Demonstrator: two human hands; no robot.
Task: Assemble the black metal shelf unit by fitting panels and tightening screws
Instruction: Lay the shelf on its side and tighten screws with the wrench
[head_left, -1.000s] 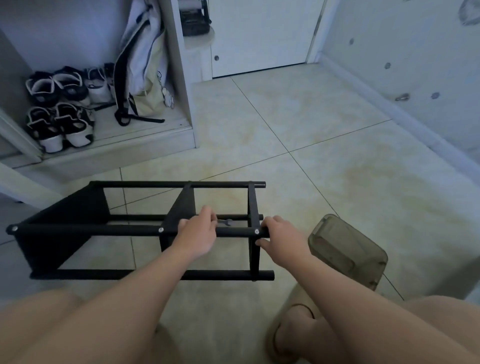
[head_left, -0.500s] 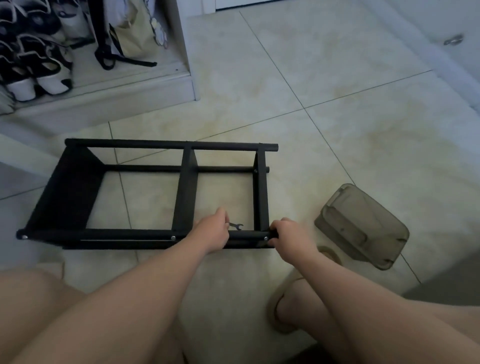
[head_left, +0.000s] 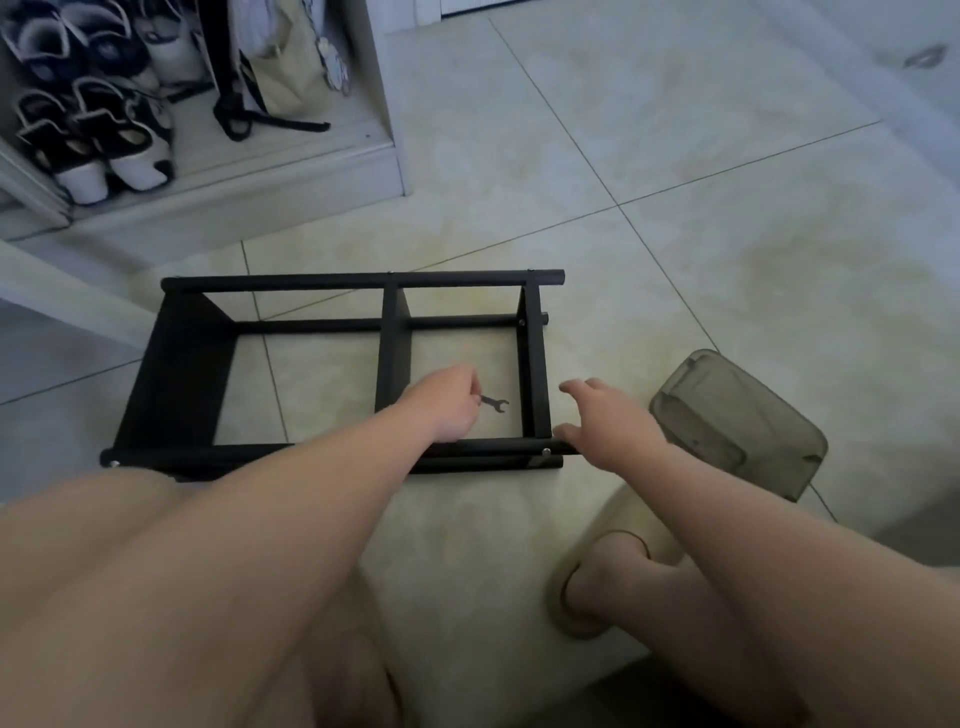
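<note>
The black metal shelf unit (head_left: 363, 283) lies on its side on the tiled floor, with three panels fixed between long round bars. My left hand (head_left: 441, 405) hovers over the right-hand opening and pinches a small flat wrench (head_left: 496, 403) by its handle, open jaw pointing right. My right hand (head_left: 608, 415) is open with fingers spread, just above the right end of the near bar (head_left: 498, 447), beside a silver screw head (head_left: 545, 452). It is not gripping the bar.
A smoky translucent plastic container (head_left: 737, 421) lies on the floor right of the shelf. A white cabinet (head_left: 291, 171) at the upper left holds shoes (head_left: 88, 150) and a bag (head_left: 280, 73). My sandalled foot (head_left: 597, 587) rests on the tiles below my right arm.
Both hands let go of the near bar. The left hand lifted away over the opening with the wrench, and the right hand opened. The shelf now lies lower and flatter on the floor.
</note>
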